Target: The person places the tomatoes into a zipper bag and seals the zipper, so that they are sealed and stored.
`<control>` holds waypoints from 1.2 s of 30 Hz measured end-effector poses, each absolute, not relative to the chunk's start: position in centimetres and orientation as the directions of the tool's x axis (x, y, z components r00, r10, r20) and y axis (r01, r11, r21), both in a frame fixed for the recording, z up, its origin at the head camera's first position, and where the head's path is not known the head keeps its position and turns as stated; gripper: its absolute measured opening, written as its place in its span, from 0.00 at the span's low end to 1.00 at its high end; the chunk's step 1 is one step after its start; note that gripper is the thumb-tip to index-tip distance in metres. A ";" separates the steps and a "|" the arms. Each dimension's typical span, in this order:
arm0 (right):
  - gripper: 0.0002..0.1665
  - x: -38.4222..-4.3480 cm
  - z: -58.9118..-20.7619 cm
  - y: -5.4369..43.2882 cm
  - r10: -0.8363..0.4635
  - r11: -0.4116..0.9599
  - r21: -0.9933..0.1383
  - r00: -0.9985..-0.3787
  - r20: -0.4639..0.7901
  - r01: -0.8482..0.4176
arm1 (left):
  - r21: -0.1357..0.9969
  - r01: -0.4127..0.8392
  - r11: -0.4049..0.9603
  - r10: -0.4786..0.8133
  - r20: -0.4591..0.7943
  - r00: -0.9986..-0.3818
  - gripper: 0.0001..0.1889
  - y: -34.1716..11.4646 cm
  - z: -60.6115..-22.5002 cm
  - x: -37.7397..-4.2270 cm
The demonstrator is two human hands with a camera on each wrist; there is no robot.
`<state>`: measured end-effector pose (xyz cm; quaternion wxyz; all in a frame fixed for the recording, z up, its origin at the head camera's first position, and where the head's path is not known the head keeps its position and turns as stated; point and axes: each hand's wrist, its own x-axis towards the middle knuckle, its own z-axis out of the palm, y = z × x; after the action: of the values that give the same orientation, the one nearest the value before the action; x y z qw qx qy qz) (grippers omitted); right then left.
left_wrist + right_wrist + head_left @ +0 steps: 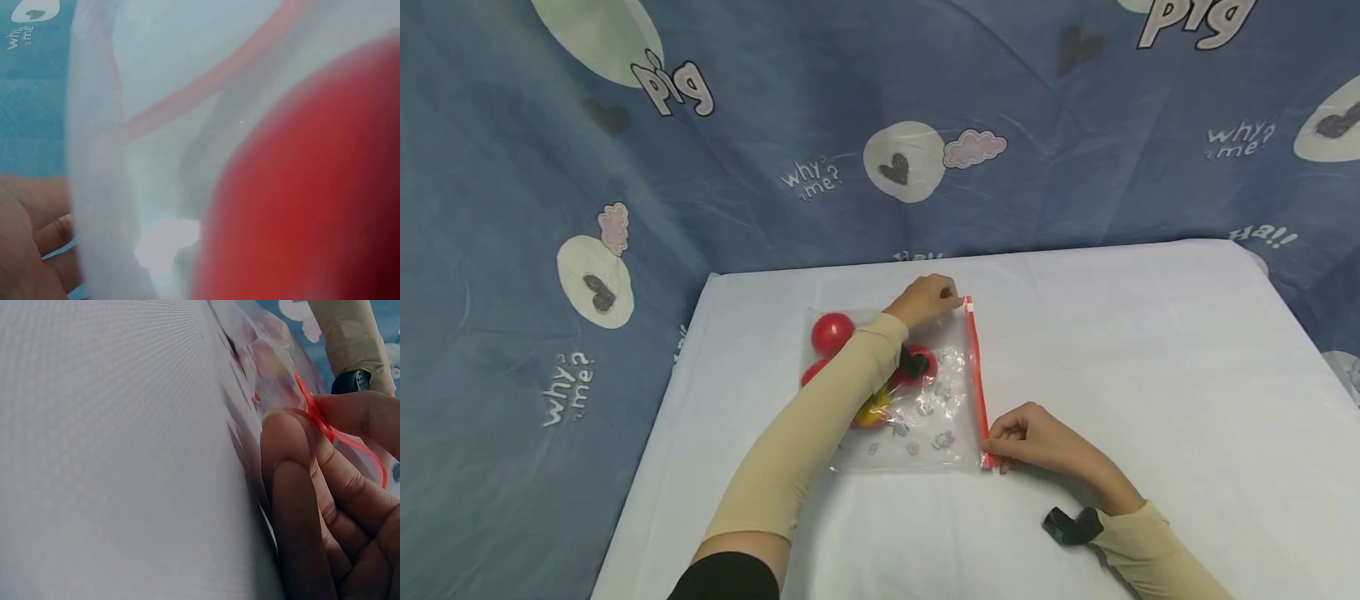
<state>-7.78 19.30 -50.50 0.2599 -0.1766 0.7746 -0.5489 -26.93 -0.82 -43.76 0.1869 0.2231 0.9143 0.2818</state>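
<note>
A clear zip bag (925,442) with small printed figures lies on the white table, its red zip strip (976,375) facing right. Inside are round red things (832,335) and a yellow one (874,410), partly hidden by the left forearm. My left hand (925,300) reaches across the bag and pinches its far corner, by a small white slider (969,307) on the strip. At the near end of the strip, my right hand (1033,437) pinches the other corner between thumb and finger. The right wrist view shows the red strip (315,412) between these fingertips.
A white cloth covers the table (1120,350). Behind it hangs a blue printed curtain (820,83). Dark wrist cameras sit on both arms, the right one (1072,527) close above the cloth. Through the bag, the left wrist view shows a blurred red shape (306,187).
</note>
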 end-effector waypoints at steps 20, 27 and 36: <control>0.08 -7.9 -51.2 19.6 -0.621 0.299 -0.954 -0.763 -0.181 -0.016 | 0.629 0.341 0.698 0.526 -0.128 -0.841 0.13 -0.4 -43.1 -27.0; 0.09 -8.0 -51.4 19.7 -0.646 0.283 -0.958 -0.746 -0.163 -0.036 | 0.633 0.307 0.711 0.483 -0.123 -0.867 0.11 -1.5 -42.3 -27.2; 0.10 -8.8 -50.6 21.6 -0.637 0.279 -0.960 -0.747 -0.192 0.009 | 0.687 0.275 0.673 0.459 -0.096 -0.883 0.13 -3.6 -40.7 -27.4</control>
<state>-8.81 21.59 -50.58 0.2871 -0.2103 0.7463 -0.5625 -27.36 -3.55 -40.67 0.1313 0.2027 0.9050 0.3502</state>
